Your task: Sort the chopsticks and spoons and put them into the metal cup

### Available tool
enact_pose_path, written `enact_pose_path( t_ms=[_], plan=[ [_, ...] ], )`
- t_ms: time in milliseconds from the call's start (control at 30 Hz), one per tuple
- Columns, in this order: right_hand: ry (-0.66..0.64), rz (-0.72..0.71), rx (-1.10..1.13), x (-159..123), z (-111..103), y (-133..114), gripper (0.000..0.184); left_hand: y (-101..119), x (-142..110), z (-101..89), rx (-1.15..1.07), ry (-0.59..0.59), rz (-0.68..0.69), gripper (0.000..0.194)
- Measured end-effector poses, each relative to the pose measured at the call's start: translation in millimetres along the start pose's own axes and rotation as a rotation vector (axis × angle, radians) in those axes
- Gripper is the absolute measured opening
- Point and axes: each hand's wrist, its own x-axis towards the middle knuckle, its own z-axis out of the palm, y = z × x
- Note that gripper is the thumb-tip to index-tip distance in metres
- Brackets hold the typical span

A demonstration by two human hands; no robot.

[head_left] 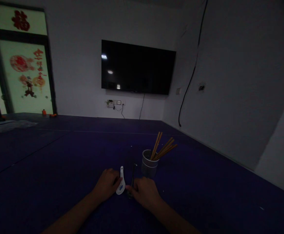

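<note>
My left hand (107,186) rests on the dark blue surface (59,162) with its fingers curled against a white ceramic spoon (121,186) that lies between my two hands. My right hand (144,192) is closed over the lower end of a thin dark utensil (133,175), perhaps dark chopsticks, lying beside the spoon. Just beyond my right hand stands a grey cup (149,166) holding several wooden chopsticks (162,149) that lean to the right.
The blue surface stretches far to the left and back, up to white walls. A black television (137,67) hangs on the far wall. A glass door with red decorations (25,71) is at the left. A crumpled plastic sheet (7,125) lies at the far left.
</note>
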Motion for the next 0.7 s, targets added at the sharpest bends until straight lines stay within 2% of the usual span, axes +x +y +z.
enact_pose_path(
  t_ms=[233,700],
  plan=[
    [-0.004,-0.013,0.035,-1.1,-3.8,-2.3,0.039,0.1,-0.4,-0.5,-0.010,0.002,0.008,0.030],
    [-0.012,0.019,0.046,-1.6,-2.0,-2.7,0.040,0.0,-1.0,-0.2,0.001,-0.010,-0.004,0.028]
  ],
)
